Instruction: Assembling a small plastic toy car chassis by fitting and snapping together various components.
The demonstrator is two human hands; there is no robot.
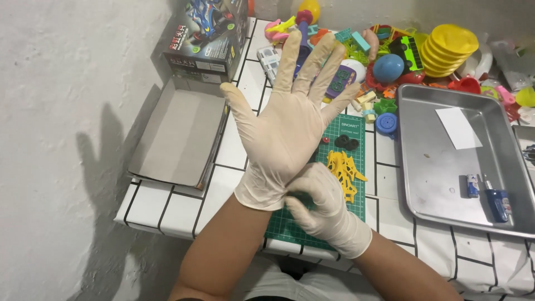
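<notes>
Left hand (290, 117) is spreading wide open, fingers up, palm side away from cam, wearing a cream latex glove (262, 189). Right hand (320, 203), also gloved, is pinching the cuff of the left glove at the wrist, fingers closed on the cuff edge. Both hands are hovering over the front of the white tiled counter (167, 206), just above a green cutting mat (348, 139).

On the mat: a yellow plastic parts frame (345, 173) lying flat, w/ small black tyres (346, 142) near its top end & a tiny red bit beside them.

Left of the hands an open cardboard box tray (178, 136) is lying flat; behind it the model-car box lid (206, 36) is standing w/ a blue racer pic.

Right side: a metal baking tray (429, 184) is holding a white paper slip (460, 128), a small battery (472, 185) & a blue-handled screwdriver (497, 199).

Back of counter: a heap of colourful plastic toys, incl. a stack of yellow bowls (448, 50) & a blue egg (388, 67).
</notes>
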